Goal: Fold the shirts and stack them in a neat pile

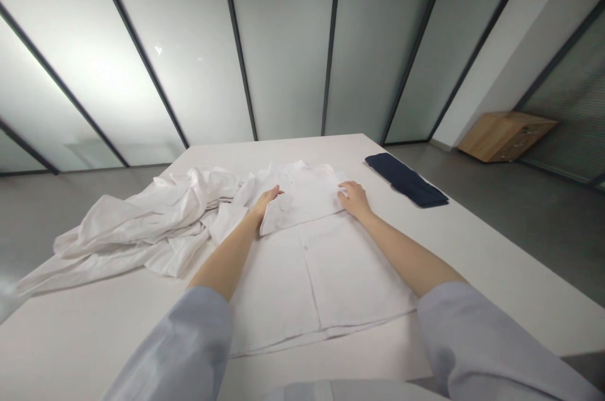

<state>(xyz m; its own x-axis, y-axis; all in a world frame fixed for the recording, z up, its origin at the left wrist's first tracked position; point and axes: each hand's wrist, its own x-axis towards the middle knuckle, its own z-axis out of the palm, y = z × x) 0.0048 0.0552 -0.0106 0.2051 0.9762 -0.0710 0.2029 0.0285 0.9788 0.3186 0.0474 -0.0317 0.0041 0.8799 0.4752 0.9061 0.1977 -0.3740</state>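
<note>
A white button-up shirt [293, 281] lies front up on the table before me, its hem toward me and a button showing on the placket. A folded layer of the same white cloth [307, 205] lies across its upper part, with its lower edge slanting. My left hand [268, 202] grips the left end of this layer, fingers closed and partly hidden by the cloth. At the layer's right end, my right hand [354, 199] has its fingers curled onto the fabric edge. Whether the layer is a sleeve I cannot tell.
A rumpled heap of white cloth [142, 224] covers the table's left side, close to my left forearm. Toward the right edge of the white table [477, 256] lies a folded dark navy cloth [404, 179]. A wooden cabinet [505, 136] stands on the floor beyond, near frosted glass panels [288, 41].
</note>
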